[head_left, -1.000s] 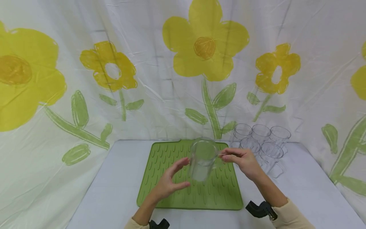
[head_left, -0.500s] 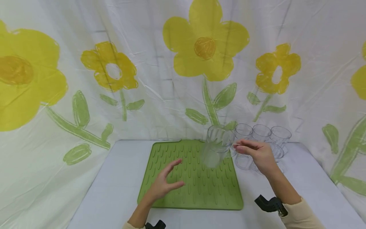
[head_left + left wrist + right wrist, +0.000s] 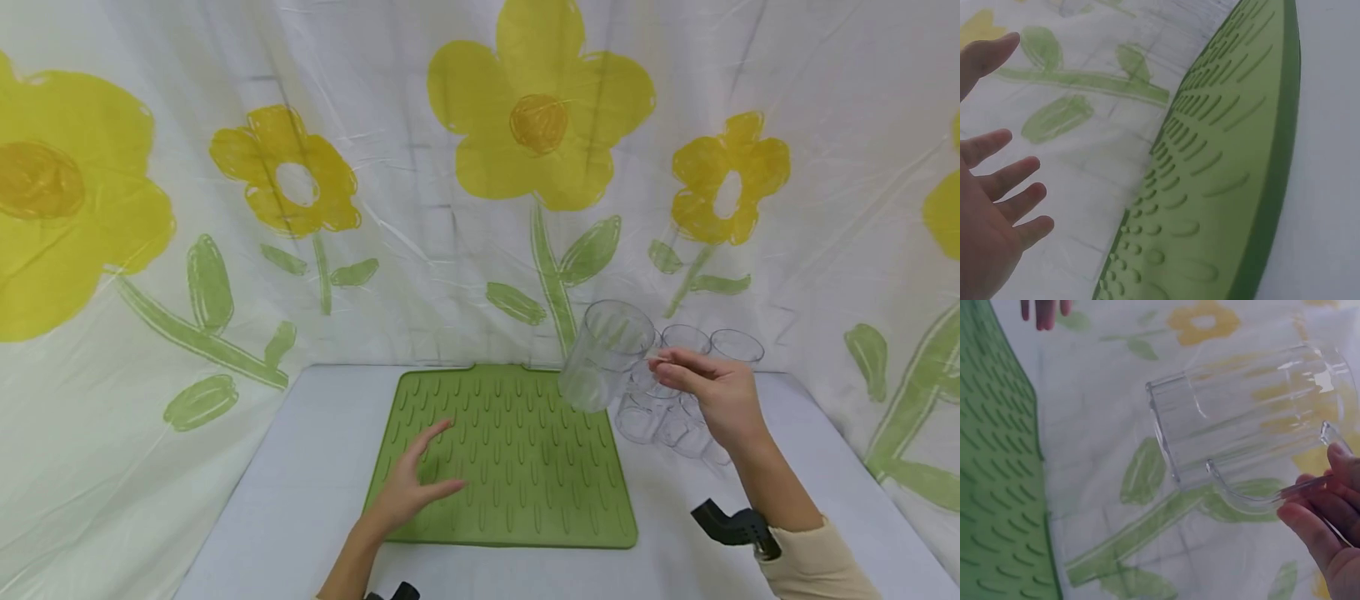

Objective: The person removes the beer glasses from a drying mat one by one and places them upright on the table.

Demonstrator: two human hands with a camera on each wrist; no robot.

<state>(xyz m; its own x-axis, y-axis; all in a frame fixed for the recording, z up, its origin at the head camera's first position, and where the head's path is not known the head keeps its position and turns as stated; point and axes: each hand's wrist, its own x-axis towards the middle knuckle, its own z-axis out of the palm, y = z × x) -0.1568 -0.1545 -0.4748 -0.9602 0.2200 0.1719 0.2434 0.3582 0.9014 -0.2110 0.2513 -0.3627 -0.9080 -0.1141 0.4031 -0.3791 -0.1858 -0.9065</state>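
Note:
A clear glass mug (image 3: pixel 606 358) is held in the air by its handle, tilted, near the far right corner of the green mat. My right hand (image 3: pixel 712 387) pinches that handle between thumb and fingers; the right wrist view shows the grip on the mug's handle (image 3: pixel 1241 501) closely. My left hand (image 3: pixel 408 487) hovers over the left part of the mat (image 3: pixel 517 500), thumb and fingers spread apart with nothing between them. Behind my right hand stand several more clear mugs (image 3: pixel 641 417), partly hidden by it and by the lifted mug.
The white table (image 3: pixel 285 467) carries the ridged green mat in its middle. The grouped mugs occupy the back right. A white curtain (image 3: pixel 420 275) printed with yellow flowers hangs along the table's back edge.
My right hand has carried the mug right and back, from over the mat's middle toward the grouped mugs. My left hand has drawn back to the left, away from the mug.

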